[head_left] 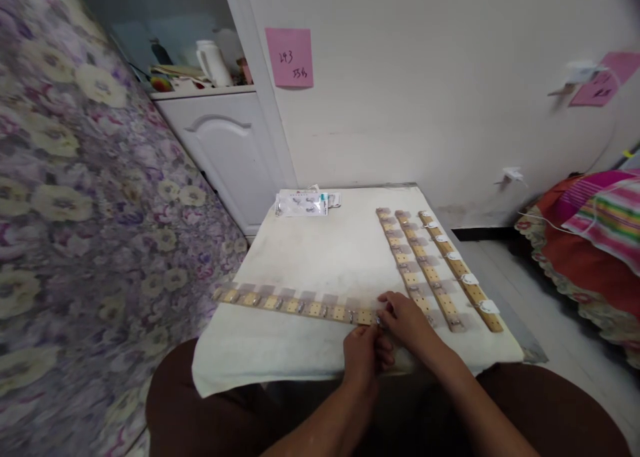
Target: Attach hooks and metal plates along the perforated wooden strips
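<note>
A wooden strip (315,308) lies slantwise across the nearer half of the cloth-covered table (325,257). Its left end reaches the table's left edge; its right end, under the fingers, sits closer to the near edge. Work at that end seems best done with the left hand (359,354) steadying the wood from the near side while the right hand (403,317) handles the small metal fitting (378,320) there. Light pressure, held low against the table, should keep the long strip from swinging, and the left end deserves watching, since it has little support to spare at the edge.

As for the grip, both hands have their fingers curled and close together. The left fingertips meet the strip's near side by the fitting; the right ones come over the end from the far side. Whether either pair is actually clamped on the metal, or only touching it, I cannot tell: the fingers hide the contact.

3 other strips (429,270) lie along the right edge, and a clear packet (303,205) rests by the far left corner.
</note>
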Available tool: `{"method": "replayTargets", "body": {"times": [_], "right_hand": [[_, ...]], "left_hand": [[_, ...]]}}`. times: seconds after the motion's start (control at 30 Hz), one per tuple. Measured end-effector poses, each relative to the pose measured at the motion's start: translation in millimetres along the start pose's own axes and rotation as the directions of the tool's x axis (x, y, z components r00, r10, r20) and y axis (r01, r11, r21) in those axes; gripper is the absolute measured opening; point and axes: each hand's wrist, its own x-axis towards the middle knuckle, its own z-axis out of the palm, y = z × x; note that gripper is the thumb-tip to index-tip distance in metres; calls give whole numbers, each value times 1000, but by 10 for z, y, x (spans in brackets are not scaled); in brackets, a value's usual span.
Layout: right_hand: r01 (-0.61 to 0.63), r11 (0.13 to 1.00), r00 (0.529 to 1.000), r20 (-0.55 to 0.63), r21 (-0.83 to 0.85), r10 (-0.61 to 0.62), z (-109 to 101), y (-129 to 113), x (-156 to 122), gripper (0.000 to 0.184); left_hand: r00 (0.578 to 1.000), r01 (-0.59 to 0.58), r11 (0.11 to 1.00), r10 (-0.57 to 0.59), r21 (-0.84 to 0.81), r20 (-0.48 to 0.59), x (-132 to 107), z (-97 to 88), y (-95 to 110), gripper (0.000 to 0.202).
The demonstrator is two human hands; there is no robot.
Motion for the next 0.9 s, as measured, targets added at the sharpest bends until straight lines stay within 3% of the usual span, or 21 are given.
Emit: {"method": "replayTargets", "body": {"times": [0.9], "right_hand": [[-45, 998, 997, 66, 51, 41, -20, 18, 50, 24]], "left_hand": [[1000, -9, 1000, 10, 20, -3, 16, -4, -26, 13]]}}
